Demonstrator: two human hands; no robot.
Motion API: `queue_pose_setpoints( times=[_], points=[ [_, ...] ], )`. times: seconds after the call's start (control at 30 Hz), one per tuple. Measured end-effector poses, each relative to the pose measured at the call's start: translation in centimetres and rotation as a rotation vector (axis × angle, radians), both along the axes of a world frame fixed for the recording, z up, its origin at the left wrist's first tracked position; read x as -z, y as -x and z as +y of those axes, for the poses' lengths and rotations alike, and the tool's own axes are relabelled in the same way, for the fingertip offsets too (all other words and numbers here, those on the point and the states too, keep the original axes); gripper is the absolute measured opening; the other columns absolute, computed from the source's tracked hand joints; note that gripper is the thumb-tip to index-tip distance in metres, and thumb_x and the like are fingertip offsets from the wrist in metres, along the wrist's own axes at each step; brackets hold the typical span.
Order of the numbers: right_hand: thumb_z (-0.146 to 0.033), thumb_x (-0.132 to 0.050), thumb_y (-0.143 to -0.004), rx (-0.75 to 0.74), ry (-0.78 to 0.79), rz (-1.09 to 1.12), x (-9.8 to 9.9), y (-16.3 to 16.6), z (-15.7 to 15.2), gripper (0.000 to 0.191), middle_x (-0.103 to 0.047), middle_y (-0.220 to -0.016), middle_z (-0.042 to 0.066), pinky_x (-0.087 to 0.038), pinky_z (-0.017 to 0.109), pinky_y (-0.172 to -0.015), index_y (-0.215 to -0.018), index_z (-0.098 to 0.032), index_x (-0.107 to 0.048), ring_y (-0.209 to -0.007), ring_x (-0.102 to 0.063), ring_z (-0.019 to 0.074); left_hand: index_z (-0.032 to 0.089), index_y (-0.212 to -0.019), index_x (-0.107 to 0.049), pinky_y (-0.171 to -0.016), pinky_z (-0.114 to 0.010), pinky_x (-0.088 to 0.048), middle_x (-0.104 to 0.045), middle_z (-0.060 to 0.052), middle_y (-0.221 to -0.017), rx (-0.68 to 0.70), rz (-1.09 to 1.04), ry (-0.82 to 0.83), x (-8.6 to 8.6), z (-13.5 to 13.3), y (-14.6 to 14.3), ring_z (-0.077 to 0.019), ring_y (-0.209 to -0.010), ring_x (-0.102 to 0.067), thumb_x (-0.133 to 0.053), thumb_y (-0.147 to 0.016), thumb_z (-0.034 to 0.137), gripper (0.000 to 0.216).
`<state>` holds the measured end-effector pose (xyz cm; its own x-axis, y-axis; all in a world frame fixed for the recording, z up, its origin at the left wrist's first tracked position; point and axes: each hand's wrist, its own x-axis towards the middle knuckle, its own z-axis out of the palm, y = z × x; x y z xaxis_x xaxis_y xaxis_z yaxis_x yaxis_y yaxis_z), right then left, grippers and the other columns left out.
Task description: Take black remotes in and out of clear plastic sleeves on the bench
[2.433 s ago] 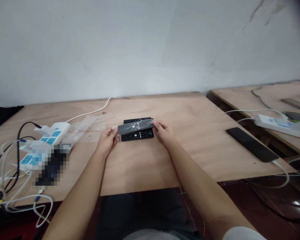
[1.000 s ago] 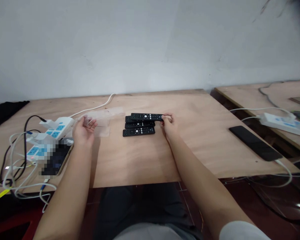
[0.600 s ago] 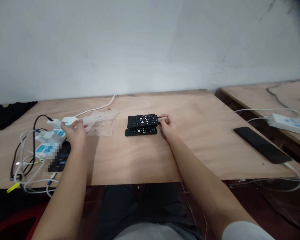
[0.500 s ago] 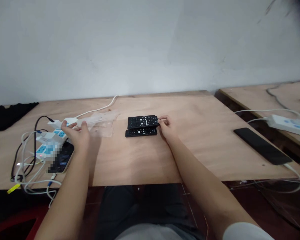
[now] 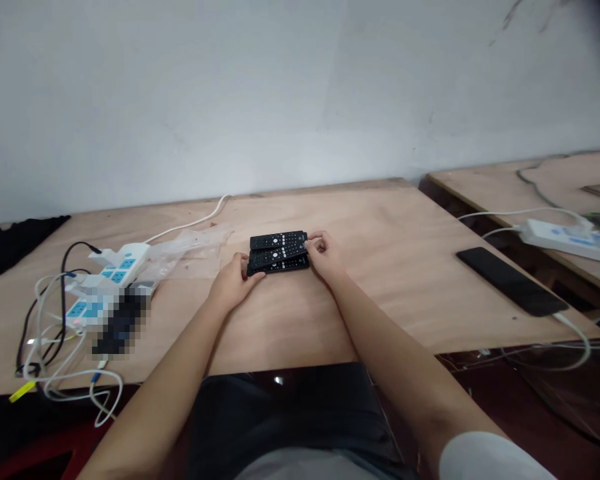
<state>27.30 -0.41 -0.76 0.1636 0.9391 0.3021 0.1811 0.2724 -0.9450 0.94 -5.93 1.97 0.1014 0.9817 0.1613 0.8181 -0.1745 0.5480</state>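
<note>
Black remote controls with white and grey buttons lie overlapping in the middle of the wooden table. The farthest remote control (image 5: pixel 276 240) lies nearly level across. A second remote control (image 5: pixel 286 253) is slightly tilted and rests over part of a nearest one (image 5: pixel 293 267). My left hand (image 5: pixel 233 281) is closed on the left ends of the nearer remotes, thumb along the front edge. With thumb and fingers my right hand (image 5: pixel 325 255) pinches the right end of the tilted remote. The lower remotes are partly covered.
Left of my hands are a clear plastic bag (image 5: pixel 185 253), a white power strip (image 5: pixel 125 261) with tangled cables, and a partly blurred phone (image 5: pixel 123 320). A black phone (image 5: pixel 510 280) charges at the right. Black cloth (image 5: pixel 15 240) lies far left; another power strip (image 5: pixel 570 240) sits on the neighbouring table.
My left hand has moved right from above the plastic bag and power strip and taken hold of the remotes' left ends. A third remote now shows in the overlapping group. My right hand stays at the right ends.
</note>
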Motion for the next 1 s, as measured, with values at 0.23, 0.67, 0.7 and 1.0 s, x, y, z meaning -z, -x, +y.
queue_pose_setpoints(
  times=[0.23,0.67,0.7,1.0],
  points=[
    [-0.039,-0.065,-0.082,0.005,0.014,-0.136,0.0,-0.4,-0.2,0.026,-0.052,-0.062,-0.007,-0.041,0.03,-0.063,-0.103,-0.026,-0.056,-0.059,-0.052,0.0161,0.022,-0.121,-0.05,-0.064,-0.032,-0.041,-0.063,0.0,-0.074,0.089,-0.055,0.0,-0.1,1.5,0.0,-0.0222,-0.069,-0.063,-0.075,-0.079,0.057,0.06],
    [-0.042,-0.067,-0.081,-0.014,0.03,-0.156,0.2,-0.6,0.0,0.025,-0.048,-0.059,-0.007,-0.039,0.03,-0.059,-0.097,-0.025,-0.06,-0.057,-0.048,0.0158,0.022,-0.082,-0.058,-0.059,-0.027,-0.037,-0.05,0.006,-0.059,-0.039,-0.341,-0.047,1.7,1.8,1.3,-0.0135,-0.056,-0.047,-0.071,-0.08,0.059,0.039],
    [-0.043,-0.067,-0.08,-0.012,0.028,-0.147,0.2,-0.6,0.1,0.025,-0.047,-0.059,-0.007,-0.039,0.03,-0.058,-0.097,-0.025,-0.06,-0.056,-0.047,0.0159,0.022,-0.082,-0.058,-0.058,-0.027,-0.036,-0.049,0.006,-0.059,-0.038,-0.35,-0.04,1.7,1.8,1.3,-0.0133,-0.056,-0.046,-0.074,-0.078,0.058,0.04],
    [-0.053,-0.065,-0.081,0.106,0.058,-0.084,0.0,-1.5,0.5,0.039,-0.037,-0.057,-0.005,-0.035,0.03,-0.056,-0.064,-0.026,-0.042,-0.055,-0.038,0.0144,0.021,-0.07,-0.051,-0.057,-0.026,-0.034,-0.048,0.004,-0.06,-0.071,-0.444,-0.056,1.7,2.2,1.8,-0.0124,-0.057,-0.042,-0.068,-0.083,0.056,0.04]
  ],
)
